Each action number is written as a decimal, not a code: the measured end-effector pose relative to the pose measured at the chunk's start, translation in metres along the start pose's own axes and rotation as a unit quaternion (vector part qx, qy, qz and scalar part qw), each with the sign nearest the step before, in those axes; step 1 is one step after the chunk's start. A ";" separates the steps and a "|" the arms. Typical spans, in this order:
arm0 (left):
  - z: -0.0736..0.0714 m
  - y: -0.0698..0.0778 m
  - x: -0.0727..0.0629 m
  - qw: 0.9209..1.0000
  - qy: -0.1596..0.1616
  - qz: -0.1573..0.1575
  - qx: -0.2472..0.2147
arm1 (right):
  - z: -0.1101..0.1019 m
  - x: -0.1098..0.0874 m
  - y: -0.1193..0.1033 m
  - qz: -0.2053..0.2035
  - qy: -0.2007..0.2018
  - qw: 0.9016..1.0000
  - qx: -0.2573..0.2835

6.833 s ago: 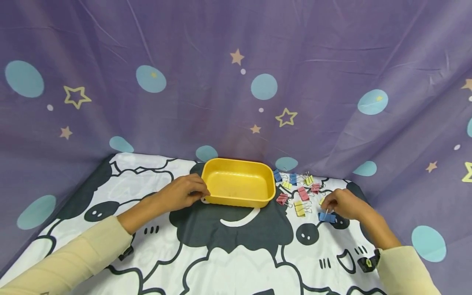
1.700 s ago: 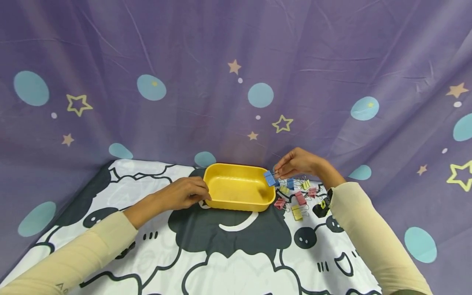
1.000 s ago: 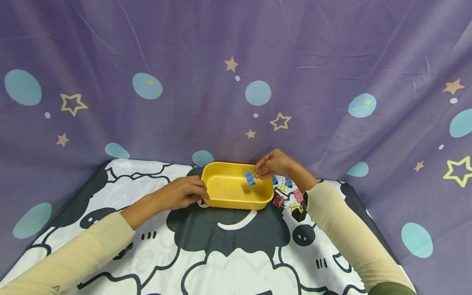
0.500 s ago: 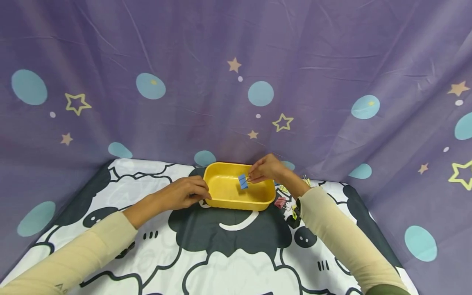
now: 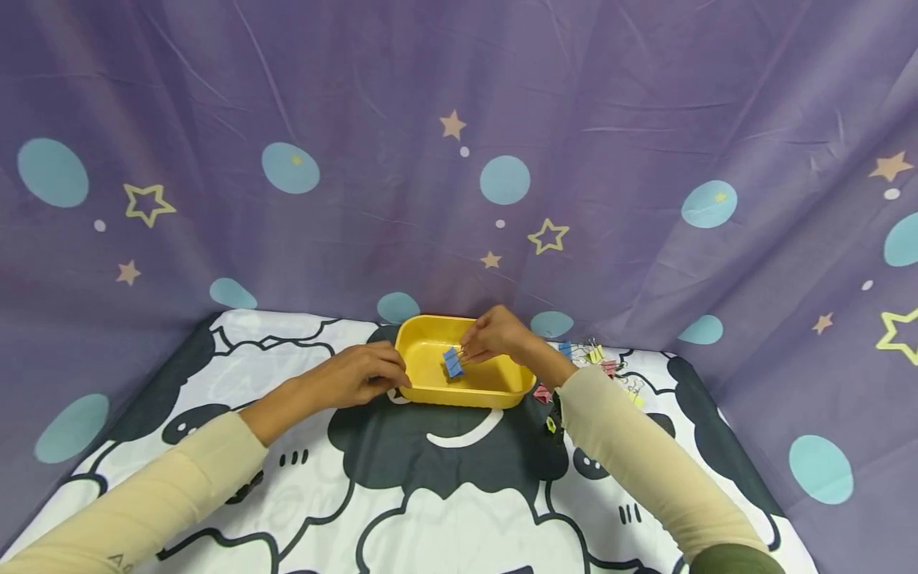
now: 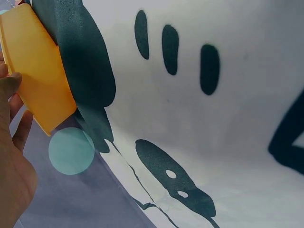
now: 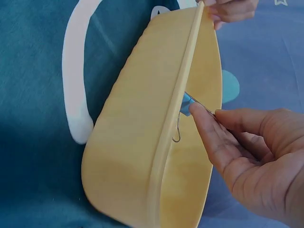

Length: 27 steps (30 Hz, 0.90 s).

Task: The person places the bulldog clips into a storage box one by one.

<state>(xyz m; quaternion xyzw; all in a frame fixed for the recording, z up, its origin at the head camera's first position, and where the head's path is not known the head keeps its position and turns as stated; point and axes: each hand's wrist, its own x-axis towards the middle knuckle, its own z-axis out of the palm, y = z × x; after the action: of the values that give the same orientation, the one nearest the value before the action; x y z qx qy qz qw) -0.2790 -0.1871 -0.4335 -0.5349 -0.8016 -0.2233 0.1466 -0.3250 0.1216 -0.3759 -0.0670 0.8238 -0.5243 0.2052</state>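
Note:
A blue binder clip hangs inside the yellow tray, its wire handle pinched between the thumb and fingers of my right hand. In the right wrist view, the clip's blue body is partly hidden behind the tray's rim, and one wire handle dangles loose. My left hand grips the left end of the tray's rim. The left wrist view shows that thumb against the tray's outer wall, with the fingers on the other side partly out of frame.
To the right of the tray lie several blue, yellow and red binder clips, including a yellow clip and a red clip, partly hidden by my right arm. A purple curtain rises behind the patterned cloth.
My right hand picked up the blue clip from the cloth at the right and carried it left over the rim, into the tray. My left hand has stayed on the tray.

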 end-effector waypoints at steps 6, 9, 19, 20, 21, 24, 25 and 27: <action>0.000 0.002 0.002 1.000 -0.004 -0.007 -0.003 | 0.015 0.004 -0.006 -0.010 -0.009 1.000 -0.014; 0.001 0.002 0.002 1.000 -0.007 -0.008 -0.006 | 0.023 0.005 -0.010 -0.011 -0.022 1.000 -0.015; 0.002 0.001 0.000 1.000 -0.005 -0.010 -0.001 | 0.017 -0.004 -0.013 -0.013 -0.013 0.996 -0.091; 0.002 0.001 0.000 1.000 -0.006 -0.012 -0.001 | 0.013 -0.006 -0.013 -0.015 -0.011 0.996 -0.088; 0.002 0.001 0.000 1.000 -0.007 -0.013 0.000 | 0.009 -0.007 -0.013 -0.015 -0.009 0.996 -0.084; 0.001 0.001 0.000 1.000 -0.007 -0.013 0.002 | -0.005 -0.012 -0.011 -0.013 -0.004 0.997 -0.075; 0.000 0.001 0.000 1.000 -0.007 -0.013 0.003 | -0.010 -0.013 -0.010 -0.011 -0.002 0.997 -0.071; 0.000 0.001 -0.001 1.000 -0.005 -0.009 0.004 | -0.019 -0.014 -0.010 -0.006 0.001 0.998 -0.064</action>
<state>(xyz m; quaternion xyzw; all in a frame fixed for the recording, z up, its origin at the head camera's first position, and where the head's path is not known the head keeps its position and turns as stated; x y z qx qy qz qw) -0.2782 -0.1875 -0.4335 -0.5282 -0.8078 -0.2191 0.1428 -0.3206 0.1374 -0.3565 -0.0846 0.8555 -0.4717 0.1962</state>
